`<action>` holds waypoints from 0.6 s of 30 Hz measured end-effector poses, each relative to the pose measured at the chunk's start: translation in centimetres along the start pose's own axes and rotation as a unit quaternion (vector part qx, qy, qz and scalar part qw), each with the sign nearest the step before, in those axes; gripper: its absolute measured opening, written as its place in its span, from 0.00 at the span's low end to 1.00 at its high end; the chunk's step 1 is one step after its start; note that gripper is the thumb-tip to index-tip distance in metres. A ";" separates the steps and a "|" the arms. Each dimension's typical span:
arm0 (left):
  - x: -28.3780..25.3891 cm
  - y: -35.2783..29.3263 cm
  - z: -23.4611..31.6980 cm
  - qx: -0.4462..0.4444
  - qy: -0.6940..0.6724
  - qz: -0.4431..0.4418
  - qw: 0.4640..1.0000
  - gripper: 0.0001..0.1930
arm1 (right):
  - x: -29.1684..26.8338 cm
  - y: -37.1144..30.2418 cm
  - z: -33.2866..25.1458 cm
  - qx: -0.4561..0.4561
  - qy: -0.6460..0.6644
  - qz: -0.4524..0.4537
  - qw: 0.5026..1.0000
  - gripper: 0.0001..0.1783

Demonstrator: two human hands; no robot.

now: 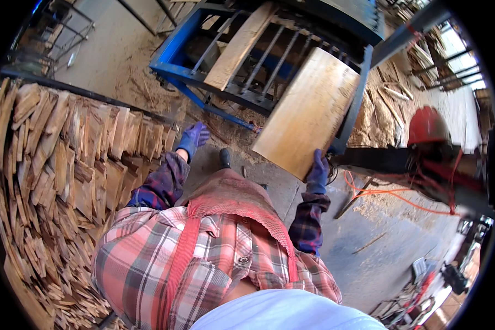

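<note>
My right hand (317, 171), in a purple glove, grips the near corner of a large pale wooden sheet (309, 110) that slopes down from a blue metal roller frame (173, 70). My left hand (193, 138), also gloved in purple, hangs free with its fingers apart beside a tall stack of thin wood sheets (60, 165). It holds nothing. A narrower plank (237, 49) lies on the rollers further back. My plaid shirt and red apron fill the lower middle of the view.
Sawdust and wood scraps cover the concrete floor around the frame. A red motor (427, 126) with an orange cable (390, 195) stands to the right. Metal racks stand at the far left. Tools lie at the lower right.
</note>
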State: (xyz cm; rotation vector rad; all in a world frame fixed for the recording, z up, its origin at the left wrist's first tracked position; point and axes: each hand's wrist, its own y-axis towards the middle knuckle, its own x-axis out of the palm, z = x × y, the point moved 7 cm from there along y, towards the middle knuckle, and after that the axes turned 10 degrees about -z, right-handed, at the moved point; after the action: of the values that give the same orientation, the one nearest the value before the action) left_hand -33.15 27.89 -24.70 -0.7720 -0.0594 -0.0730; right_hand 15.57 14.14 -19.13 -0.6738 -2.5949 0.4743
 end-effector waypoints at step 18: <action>-22.0 29.0 5.3 0.186 -0.061 0.056 0.979 0.15 | 47.5 13.7 2.4 -0.115 -0.704 -0.026 0.700 0.62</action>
State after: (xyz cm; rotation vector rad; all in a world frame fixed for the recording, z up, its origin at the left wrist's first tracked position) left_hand -52.61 53.27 -42.88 -0.4025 -0.1414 0.0921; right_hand -18.15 49.70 -12.43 -0.2504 -4.1669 0.8923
